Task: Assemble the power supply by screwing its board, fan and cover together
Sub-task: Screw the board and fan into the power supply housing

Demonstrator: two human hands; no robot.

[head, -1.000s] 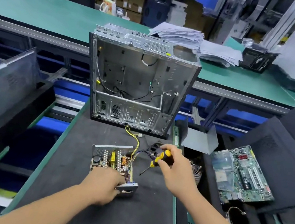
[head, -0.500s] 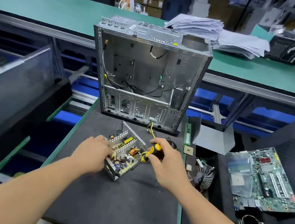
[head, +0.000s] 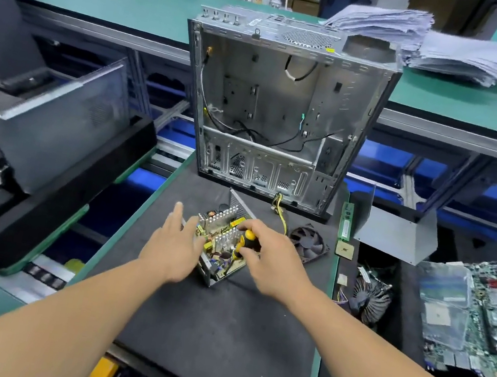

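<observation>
The open power supply (head: 220, 249) lay on the dark foam mat (head: 217, 324), its board facing up inside the metal tray, just at 6 o'clock from the upright computer case (head: 283, 108). The right hand (head: 275, 258) was curled around the yellow-and-black handle of a screwdriver (head: 246, 243), held over the board at the unit's 3 o'clock side; the tip was hidden among the components. The left hand (head: 175, 242) was at the unit's 9 o'clock side with fingers straight and spread, its fingertips level with the tray's edge; contact with the tray could not be confirmed. The unit thus sat between the two hands. Yellow wires (head: 280, 213) ran from the unit toward 12 o'clock, to the base of the case. A loose black fan (head: 308, 244) lay on the mat at 3 o'clock from the right hand, close beside it. A bent grey metal cover (head: 394, 232) stood further out at 2 o'clock, off the mat. A motherboard (head: 495, 315) lay well apart at 3 o'clock.
</observation>
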